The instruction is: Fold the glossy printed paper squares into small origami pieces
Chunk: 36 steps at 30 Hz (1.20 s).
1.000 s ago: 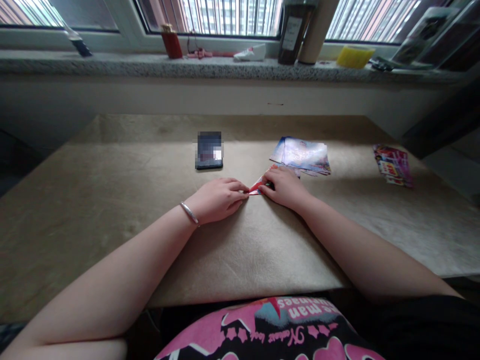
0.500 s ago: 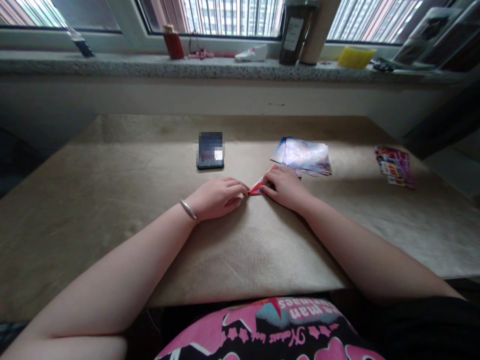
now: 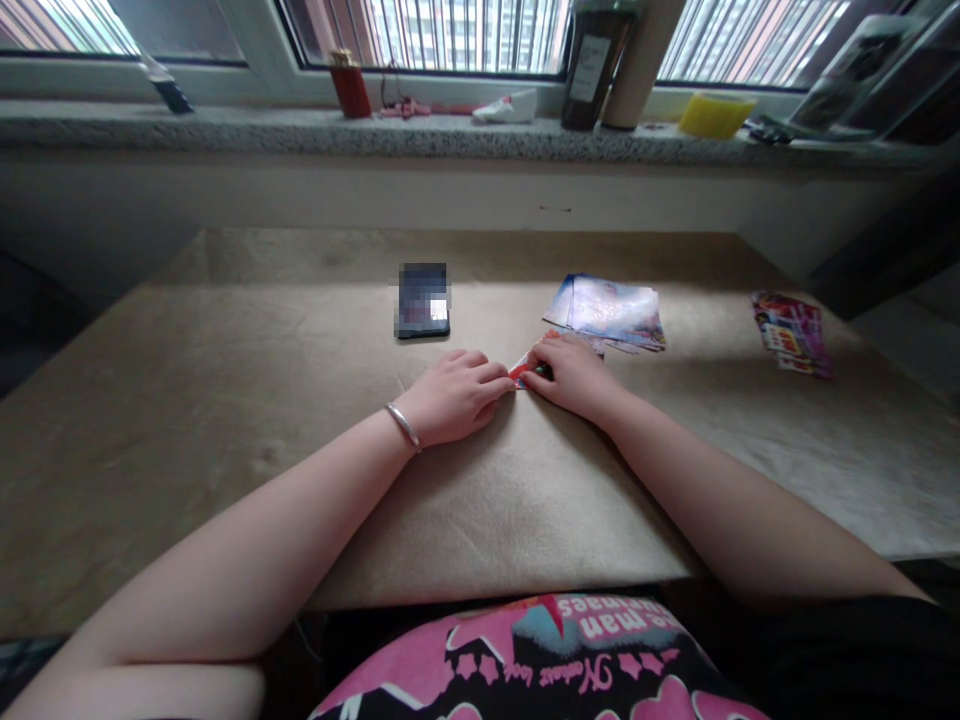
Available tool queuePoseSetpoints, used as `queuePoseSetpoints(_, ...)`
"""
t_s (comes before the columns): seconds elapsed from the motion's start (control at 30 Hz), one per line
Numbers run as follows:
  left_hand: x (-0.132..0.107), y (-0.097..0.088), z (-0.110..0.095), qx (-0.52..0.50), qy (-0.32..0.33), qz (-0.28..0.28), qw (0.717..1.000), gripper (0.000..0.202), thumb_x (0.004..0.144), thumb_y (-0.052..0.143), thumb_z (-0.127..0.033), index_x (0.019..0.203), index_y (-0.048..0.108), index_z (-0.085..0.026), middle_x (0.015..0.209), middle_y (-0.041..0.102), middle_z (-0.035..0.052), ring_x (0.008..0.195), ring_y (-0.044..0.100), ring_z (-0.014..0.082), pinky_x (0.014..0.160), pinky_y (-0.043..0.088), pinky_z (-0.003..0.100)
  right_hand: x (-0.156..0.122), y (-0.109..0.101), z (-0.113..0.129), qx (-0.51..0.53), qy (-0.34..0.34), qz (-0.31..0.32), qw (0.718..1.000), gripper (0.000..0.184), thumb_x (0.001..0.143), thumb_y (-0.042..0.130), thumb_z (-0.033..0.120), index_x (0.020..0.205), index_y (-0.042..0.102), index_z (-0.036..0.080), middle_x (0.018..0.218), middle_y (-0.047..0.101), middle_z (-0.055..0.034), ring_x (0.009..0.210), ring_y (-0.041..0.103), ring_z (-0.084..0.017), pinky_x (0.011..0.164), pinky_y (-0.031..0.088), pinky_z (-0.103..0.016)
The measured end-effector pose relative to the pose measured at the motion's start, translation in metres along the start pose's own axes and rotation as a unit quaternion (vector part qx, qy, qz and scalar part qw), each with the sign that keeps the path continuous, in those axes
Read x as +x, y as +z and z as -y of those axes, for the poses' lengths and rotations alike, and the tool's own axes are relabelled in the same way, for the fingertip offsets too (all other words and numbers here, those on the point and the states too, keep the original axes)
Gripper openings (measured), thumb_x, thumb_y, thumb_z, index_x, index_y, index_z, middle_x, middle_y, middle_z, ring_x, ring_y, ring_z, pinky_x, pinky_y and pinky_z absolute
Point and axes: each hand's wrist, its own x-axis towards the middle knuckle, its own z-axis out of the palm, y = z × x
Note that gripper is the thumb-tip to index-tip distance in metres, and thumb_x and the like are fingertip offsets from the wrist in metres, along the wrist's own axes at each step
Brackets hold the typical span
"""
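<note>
A small folded piece of colourful printed paper (image 3: 517,372), red with some white and blue, lies on the table between my hands, largely covered by them. My left hand (image 3: 459,396), with a silver bangle at the wrist, is closed with its fingertips pressing the paper's left tip. From the other side my right hand (image 3: 571,376) holds the paper down, thumb and fingers closed on it. Just behind the right hand lies a loose stack of glossy bluish-purple printed sheets (image 3: 611,308).
A dark phone (image 3: 424,300) lies left of the sheets. Pink and purple printed cards (image 3: 792,334) rest at the table's right side. On the stone windowsill (image 3: 262,135) stand a red bottle (image 3: 350,86), a dark jar (image 3: 589,70) and a yellow tape roll (image 3: 715,116).
My left hand has slid right along the paper, closer to my right hand, covering its left tip. The right hand has stayed in nearly the same place.
</note>
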Motion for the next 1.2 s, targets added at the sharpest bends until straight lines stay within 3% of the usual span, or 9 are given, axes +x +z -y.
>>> queuePoseSetpoints(0.23,0.005,-0.002,-0.003,0.017,-0.013,0.003,1.0,0.024,0.087,0.048,-0.022,0.108,0.059,-0.02,0.103,0.063,0.0053,0.092,0.053,0.0203,0.079,0.038,0.033,0.0,0.0,0.0,-0.006,0.0,0.001,1.0,0.018,0.082,0.057,0.037,0.075,0.06,0.021,0.087,0.068,-0.0061,0.087,0.054,-0.023,0.078,0.037,-0.033)
queuePoseSetpoints(0.57,0.003,-0.009,0.006,0.022,0.03,0.016,0.999,0.02,0.088,0.049,-0.021,0.104,0.061,-0.022,0.103,0.067,0.002,0.091,0.057,0.0179,0.085,0.038,0.033,-0.001,-0.001,0.0,-0.004,0.002,0.003,1.0,0.018,0.082,0.057,0.037,0.075,0.06,0.021,0.087,0.068,-0.0061,0.086,0.054,-0.023,0.077,0.036,-0.033)
queuePoseSetpoints(1.2,-0.005,-0.01,0.018,-0.065,0.033,0.003,0.997,0.021,0.088,0.045,-0.016,0.094,0.065,-0.017,0.103,0.069,0.0043,0.089,0.059,0.0165,0.079,0.047,0.028,-0.003,-0.004,0.0,0.004,0.002,0.0,1.0,0.016,0.082,0.059,0.035,0.075,0.06,0.02,0.087,0.068,-0.006,0.087,0.055,-0.023,0.077,0.037,-0.033)
